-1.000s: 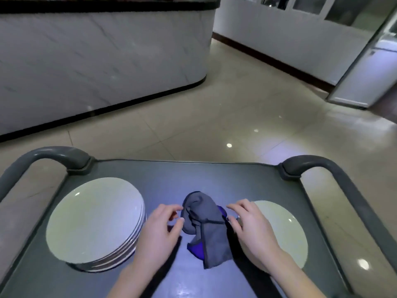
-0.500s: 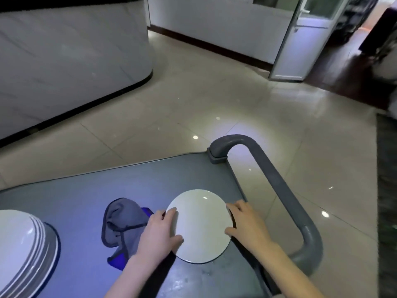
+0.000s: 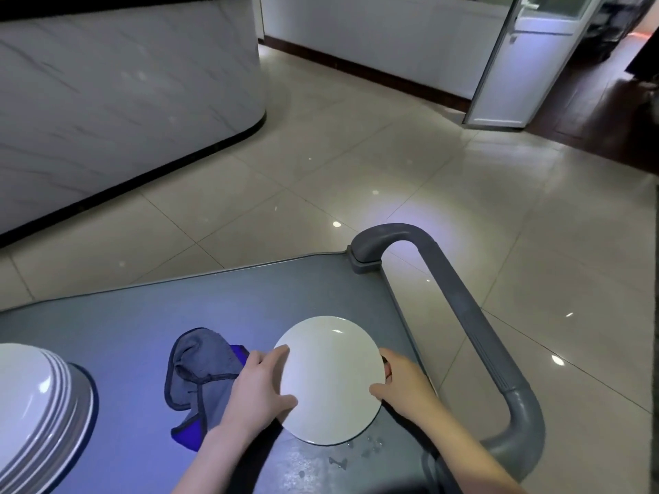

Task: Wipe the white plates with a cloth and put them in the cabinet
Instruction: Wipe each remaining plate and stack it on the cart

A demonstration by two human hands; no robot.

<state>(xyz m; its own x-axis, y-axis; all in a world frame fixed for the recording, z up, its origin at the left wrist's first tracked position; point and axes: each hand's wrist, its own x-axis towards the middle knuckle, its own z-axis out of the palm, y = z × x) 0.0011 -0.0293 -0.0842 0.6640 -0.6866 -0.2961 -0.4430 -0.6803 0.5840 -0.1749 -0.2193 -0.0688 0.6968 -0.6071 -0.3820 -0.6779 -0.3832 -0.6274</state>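
From the head view, a dark grey flat cart top [image 3: 171,308] fills the lower half of the frame, with a thick grey tubular handle [image 3: 474,336] looping down its right side. A single round white plate [image 3: 331,376] sits in the lower middle, near the cart's right edge, and both hands are on it. The left hand [image 3: 255,392] holds its left rim, forefinger laid over the upper part of the edge and thumb pressed onto the plate's face lower down. The right hand [image 3: 404,385] clasps the opposite rim, thumb on top and the other fingers curled round the edge. Whether the plate is lifted clear of the cart or resting on it, I cannot tell. Just left of the plate, partly under the left wrist, lies a crumpled grey cloth [image 3: 201,369] with a bright blue underside showing at its edges; no hand grips it. A stack of white plates [image 3: 30,404] stands at the lower left, cut off by the frame, well apart from the single plate. A few water droplets [image 3: 371,447] dot the cart below the plate. Beyond the cart, a glossy beige tiled floor [image 3: 356,172] runs to a curved white marble-look counter [image 3: 124,87] at the upper left and a white-framed door [image 3: 527,62] at the upper right.
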